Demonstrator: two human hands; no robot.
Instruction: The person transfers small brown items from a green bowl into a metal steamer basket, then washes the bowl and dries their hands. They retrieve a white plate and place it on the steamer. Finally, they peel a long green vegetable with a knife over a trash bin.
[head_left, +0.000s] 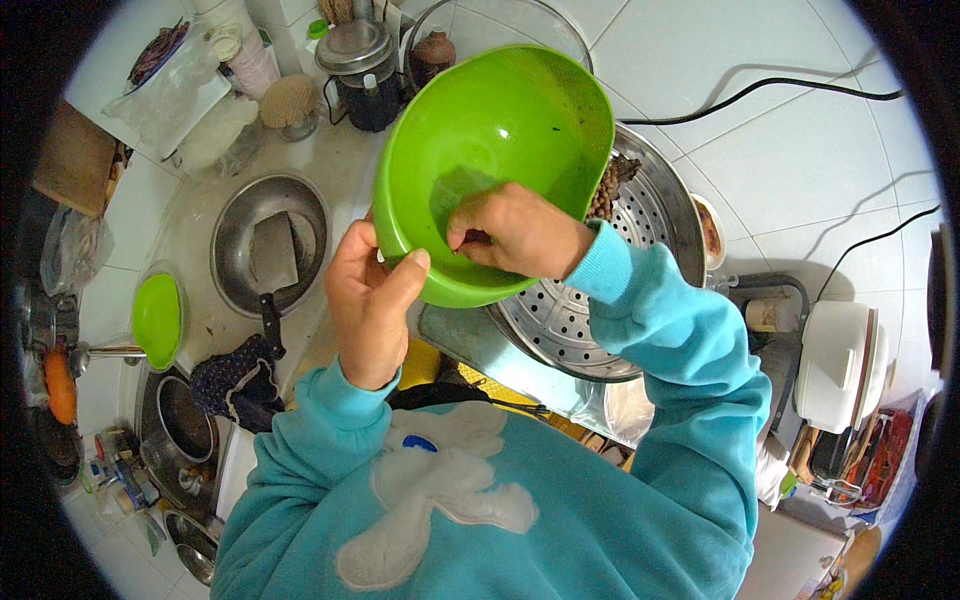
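My left hand (375, 292) grips the near left rim of a bright green plastic bowl (442, 127), thumb over the edge. The bowl tilts over the edge of a steel steamer pot. Its far right part is perforated, and a small dark speck (556, 129) sticks to the wall. Inside the bowl is my right hand (510, 229), its fingers curled together near the bottom; whether they pinch something is hidden. Under and right of the bowl lies the perforated steamer tray (559, 315). Brown beaded pieces of food (611, 184) show on that tray beside the bowl's rim.
Left of the bowl, a steel basin (240, 199) holds a cleaver (274, 255). Behind stand a dark appliance with a steel lid (367, 67) and a glass lid (517, 19). A black cable (750, 94) runs along the tiled wall. At right is a white appliance (832, 367).
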